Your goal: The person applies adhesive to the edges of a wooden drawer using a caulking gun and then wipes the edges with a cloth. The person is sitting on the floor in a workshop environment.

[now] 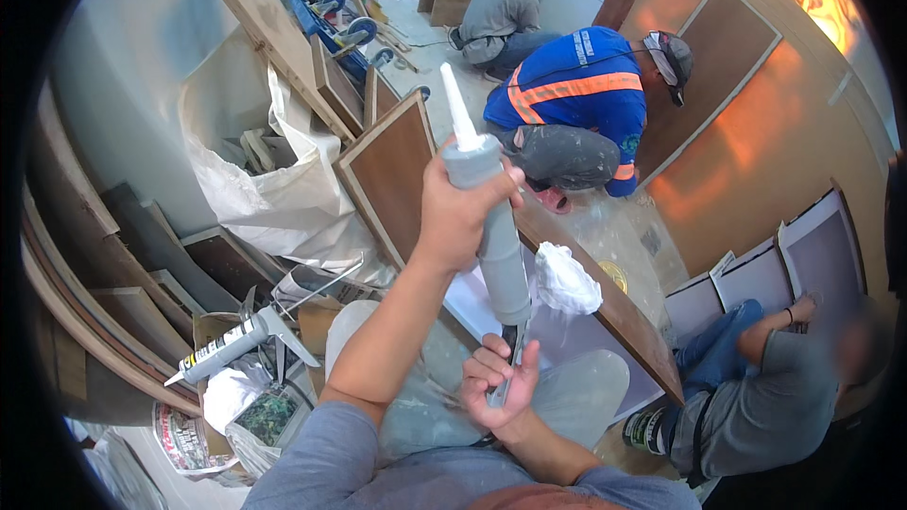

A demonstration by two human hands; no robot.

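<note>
My left hand (463, 208) is closed round the upper part of a grey sealant cartridge (503, 269), held tilted with its white nozzle (456, 104) pointing up. Below it, my right hand (503, 382) curls its fingers round a slim silver-and-black tool (499, 391) that looks like a utility knife. The top of this tool meets the cartridge's lower end; whether it cuts into it I cannot tell. A crumpled white rag (567, 280) lies just right of the cartridge, by a brown-edged panel (614, 321).
To my left, a caulking gun (248, 340) with a cartridge rests on cluttered bags. Behind it stand a white sack (274, 198) and leaning boards (142, 227). A co-worker in blue (576, 85) crouches ahead, another in grey (505, 9) farther off. A third person (756, 406) sits close right.
</note>
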